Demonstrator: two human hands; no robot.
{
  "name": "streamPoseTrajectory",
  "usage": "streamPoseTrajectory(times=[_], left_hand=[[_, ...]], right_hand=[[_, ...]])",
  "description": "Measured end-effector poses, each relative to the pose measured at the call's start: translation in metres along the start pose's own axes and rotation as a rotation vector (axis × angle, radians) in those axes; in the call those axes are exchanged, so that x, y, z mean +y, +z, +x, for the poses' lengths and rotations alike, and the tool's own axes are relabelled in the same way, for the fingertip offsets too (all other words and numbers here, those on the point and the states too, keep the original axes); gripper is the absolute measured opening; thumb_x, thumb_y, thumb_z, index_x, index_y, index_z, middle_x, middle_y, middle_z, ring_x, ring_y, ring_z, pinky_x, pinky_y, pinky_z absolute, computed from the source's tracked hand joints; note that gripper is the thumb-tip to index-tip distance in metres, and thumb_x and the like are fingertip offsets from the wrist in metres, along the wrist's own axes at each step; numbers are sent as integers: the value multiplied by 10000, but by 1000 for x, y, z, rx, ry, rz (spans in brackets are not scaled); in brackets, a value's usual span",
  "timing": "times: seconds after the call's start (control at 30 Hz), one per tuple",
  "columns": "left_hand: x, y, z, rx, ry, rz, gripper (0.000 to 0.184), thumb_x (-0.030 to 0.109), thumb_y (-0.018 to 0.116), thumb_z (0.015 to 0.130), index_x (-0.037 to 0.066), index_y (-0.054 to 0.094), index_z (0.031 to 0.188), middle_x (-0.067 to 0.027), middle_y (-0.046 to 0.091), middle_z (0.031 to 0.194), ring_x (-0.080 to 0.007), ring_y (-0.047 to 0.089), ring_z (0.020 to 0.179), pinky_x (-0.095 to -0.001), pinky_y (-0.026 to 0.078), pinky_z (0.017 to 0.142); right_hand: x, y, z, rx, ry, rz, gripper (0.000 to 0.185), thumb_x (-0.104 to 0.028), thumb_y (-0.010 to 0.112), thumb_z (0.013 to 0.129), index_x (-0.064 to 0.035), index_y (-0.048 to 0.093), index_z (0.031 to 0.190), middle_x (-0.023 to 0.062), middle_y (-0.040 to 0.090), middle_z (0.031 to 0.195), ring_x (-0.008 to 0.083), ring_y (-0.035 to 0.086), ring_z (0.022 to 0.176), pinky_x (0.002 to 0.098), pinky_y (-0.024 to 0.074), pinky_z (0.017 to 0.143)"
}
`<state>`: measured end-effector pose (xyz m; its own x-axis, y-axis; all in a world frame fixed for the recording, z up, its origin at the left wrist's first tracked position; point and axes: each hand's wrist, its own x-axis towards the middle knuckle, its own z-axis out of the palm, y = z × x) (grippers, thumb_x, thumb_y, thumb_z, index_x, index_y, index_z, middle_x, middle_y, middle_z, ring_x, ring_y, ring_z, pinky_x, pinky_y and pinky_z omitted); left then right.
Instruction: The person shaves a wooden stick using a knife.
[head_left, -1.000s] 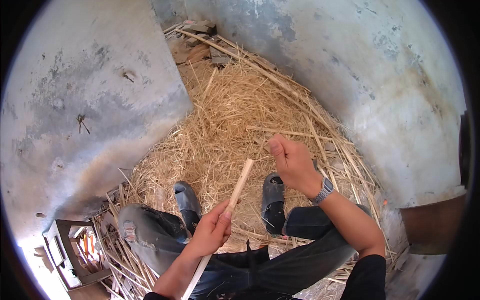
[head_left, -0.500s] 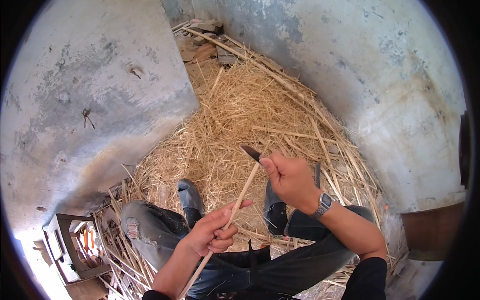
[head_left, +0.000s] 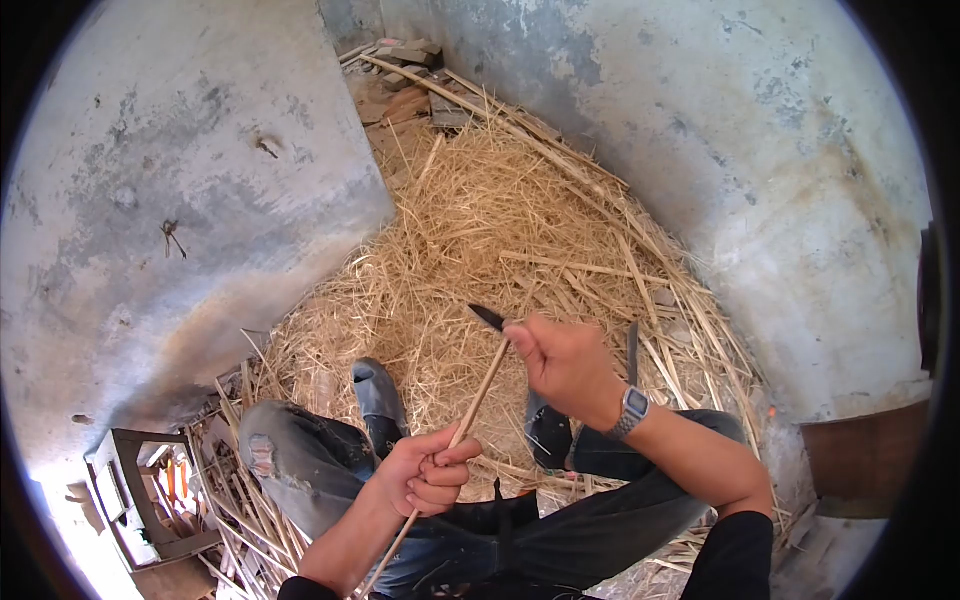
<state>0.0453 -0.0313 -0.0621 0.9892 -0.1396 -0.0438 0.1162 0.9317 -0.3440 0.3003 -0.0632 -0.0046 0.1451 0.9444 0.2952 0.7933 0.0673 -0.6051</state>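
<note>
My left hand (head_left: 428,470) is closed around a thin pale wooden strip (head_left: 481,392), which slants from my lap up toward the right. In my right hand (head_left: 565,365) is a knife (head_left: 487,317), its dark blade sticking out to the left past my thumb. The blade lies at the upper end of the strip, and my thumb is close to that end. The knife's handle is hidden inside my fist. A watch sits on my right wrist.
Shavings (head_left: 470,230) are heaped on the floor between two worn plaster walls. Long strips (head_left: 640,235) lie along the right wall. At lower left stand a wooden frame (head_left: 150,490) and more strips. My bent legs flank the work.
My right hand and the knife have moved slightly left and down, and the blade has turned darker to view. My left hand's fingers have curled tighter around the strip.
</note>
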Motion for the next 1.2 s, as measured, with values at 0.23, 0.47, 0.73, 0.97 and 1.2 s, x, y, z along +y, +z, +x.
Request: streamPoseTrajectory(times=[0.23,0.47,0.73,0.97,1.2], left_hand=[[0,-11,7,-128,-37,-154,486,467,292,1126,135,404,789,37,338,573,-45,318,397,-212,256,318],[0,-7,8,-116,-63,-95,476,446,295,1115,154,398,753,81,292,515,-27,323,368,-213,279,288],[7,-5,13,-57,-40,-78,478,447,301,1117,149,401,757,65,299,527,-34,306,373,-211,256,296],[9,6,11,-25,-17,-41,505,481,298,1121,130,405,774,48,337,565,-46,316,403,-212,284,334],[-8,5,16,63,96,232,469,497,321,1118,76,509,1030,-3,413,668,-73,421,505,-204,355,409]], right_hand=[[2,24,-17,-141,-23,-118,311,-319,621,1028,-85,587,825,139,565,586,340,611,523,451,456,465],[-15,16,-23,-137,-102,-42,312,-322,585,1051,-91,605,842,159,561,571,380,601,509,469,443,447],[-15,22,-34,-236,-41,17,275,-332,592,1043,-101,610,895,149,597,624,379,632,566,469,475,481],[-2,3,0,-101,301,415,426,-432,763,938,-18,664,960,-18,547,603,67,495,558,285,386,502],[14,-8,19,-177,444,730,335,-363,705,1001,-63,585,914,-58,497,620,37,439,515,251,343,449]])
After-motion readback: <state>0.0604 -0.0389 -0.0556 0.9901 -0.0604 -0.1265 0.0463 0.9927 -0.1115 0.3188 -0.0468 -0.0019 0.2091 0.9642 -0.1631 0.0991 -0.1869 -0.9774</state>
